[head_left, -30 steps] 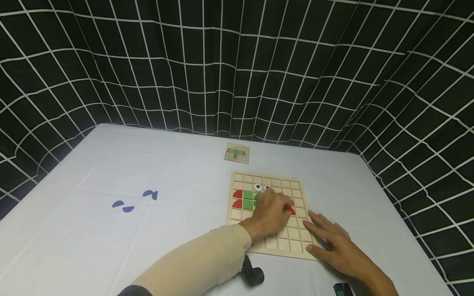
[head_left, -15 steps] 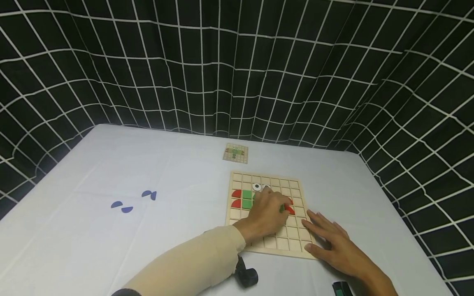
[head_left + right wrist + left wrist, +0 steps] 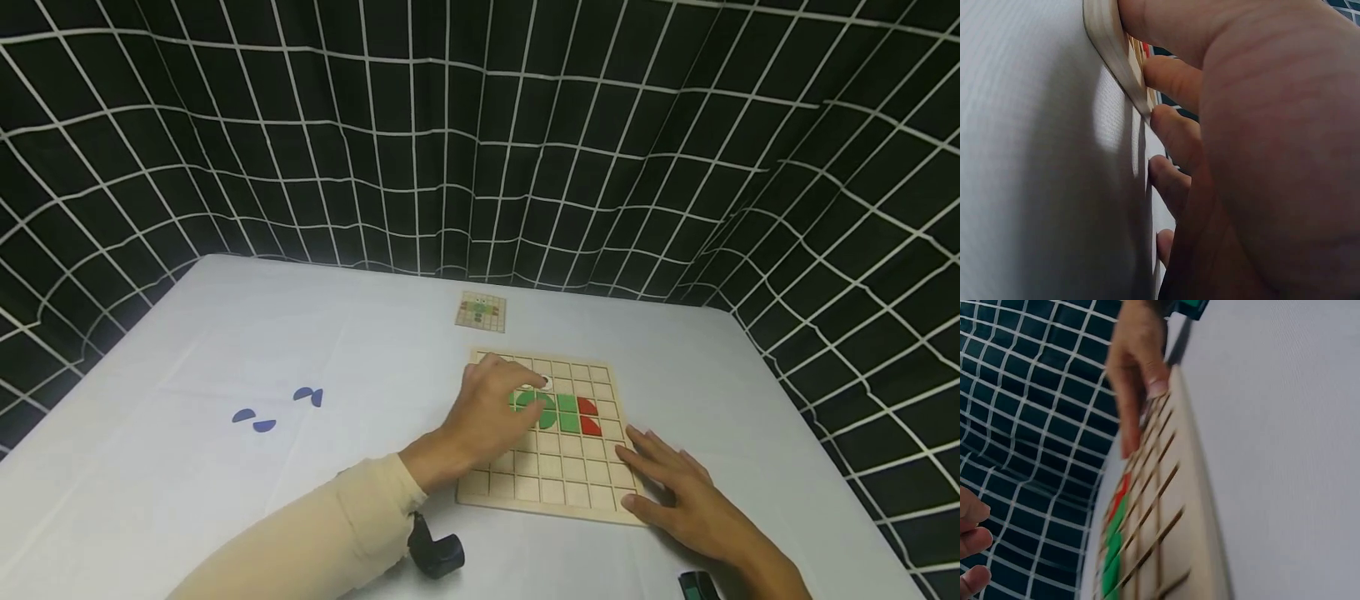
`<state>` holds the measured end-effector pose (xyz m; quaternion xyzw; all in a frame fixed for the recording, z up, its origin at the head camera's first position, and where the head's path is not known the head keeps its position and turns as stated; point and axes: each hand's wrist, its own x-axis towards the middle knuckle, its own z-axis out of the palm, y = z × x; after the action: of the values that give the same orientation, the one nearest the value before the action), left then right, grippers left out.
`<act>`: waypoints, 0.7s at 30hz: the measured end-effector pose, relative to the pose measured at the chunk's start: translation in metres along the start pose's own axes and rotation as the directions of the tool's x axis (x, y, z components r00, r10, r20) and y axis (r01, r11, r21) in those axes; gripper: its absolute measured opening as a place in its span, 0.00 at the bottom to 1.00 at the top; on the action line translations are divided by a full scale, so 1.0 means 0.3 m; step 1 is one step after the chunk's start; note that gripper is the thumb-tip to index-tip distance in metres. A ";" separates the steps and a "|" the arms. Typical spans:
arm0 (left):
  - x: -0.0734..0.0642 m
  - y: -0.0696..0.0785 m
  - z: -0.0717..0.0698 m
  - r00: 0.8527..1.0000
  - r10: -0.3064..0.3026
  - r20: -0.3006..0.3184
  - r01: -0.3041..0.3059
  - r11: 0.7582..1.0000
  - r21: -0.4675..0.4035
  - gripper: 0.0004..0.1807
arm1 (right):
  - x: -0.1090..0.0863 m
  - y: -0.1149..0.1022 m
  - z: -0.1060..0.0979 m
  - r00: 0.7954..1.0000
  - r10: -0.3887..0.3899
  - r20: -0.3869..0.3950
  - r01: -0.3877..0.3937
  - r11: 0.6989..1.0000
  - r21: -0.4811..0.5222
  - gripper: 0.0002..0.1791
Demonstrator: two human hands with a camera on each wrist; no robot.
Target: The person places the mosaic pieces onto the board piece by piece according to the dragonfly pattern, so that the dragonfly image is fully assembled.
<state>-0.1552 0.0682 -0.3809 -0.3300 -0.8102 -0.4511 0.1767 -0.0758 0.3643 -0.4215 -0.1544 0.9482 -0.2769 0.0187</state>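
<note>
A wooden grid board (image 3: 551, 490) lies on the white table, with red quarter-round pieces (image 3: 590, 427), green square pieces (image 3: 568, 423) and green rounded pieces (image 3: 549, 419) set in its cells. One round eye piece (image 3: 547, 384) shows near the top. My left hand (image 3: 483, 408) hovers over the board's left half, thumb and forefinger apart with nothing between them, and hides the pieces under it. In the left wrist view its fingertips (image 3: 975, 544) stand beside the board. My right hand (image 3: 678, 492) rests along the board's right edge, fingers spread, thumb at the near corner.
Several blue half-round pieces (image 3: 264, 426) lie loose on the table to the left. Beyond the board is a small pattern card (image 3: 481, 312) with a similar figure. A dark curtain with white grid lines (image 3: 442, 150) encloses the table's back and sides.
My left hand has lifted from the middle of the pieces and moved left, uncovering the green and red pieces on the right. The right hand has stayed at the board's edge.
</note>
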 end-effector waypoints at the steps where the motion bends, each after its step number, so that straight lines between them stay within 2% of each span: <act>1: -0.005 -0.006 -0.020 1.000 0.011 -0.020 -0.011 1.000 -0.003 0.08 | 0.001 0.000 -0.001 1.000 0.005 0.004 -0.005 1.000 0.000 0.32; 5: -0.029 -0.033 -0.105 0.995 0.027 -0.094 -0.027 1.000 0.005 0.10 | 0.002 0.003 -0.002 1.000 0.007 0.009 -0.007 1.000 0.006 0.32; 9: -0.053 -0.062 -0.179 0.988 0.007 -0.153 -0.001 0.999 0.037 0.10 | -0.002 0.006 -0.001 1.000 -0.010 -0.003 0.010 1.000 0.002 0.31; 21: -0.134 -0.135 -0.359 0.966 -0.021 -0.258 0.059 0.988 0.141 0.11 | -0.013 0.011 0.006 0.998 -0.052 -0.037 0.052 0.999 -0.010 0.30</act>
<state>-0.1555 -0.0533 -0.3721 -0.2386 -0.8181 -0.4323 0.2947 -0.0728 0.3671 -0.4248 -0.1741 0.9452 -0.2760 -0.0067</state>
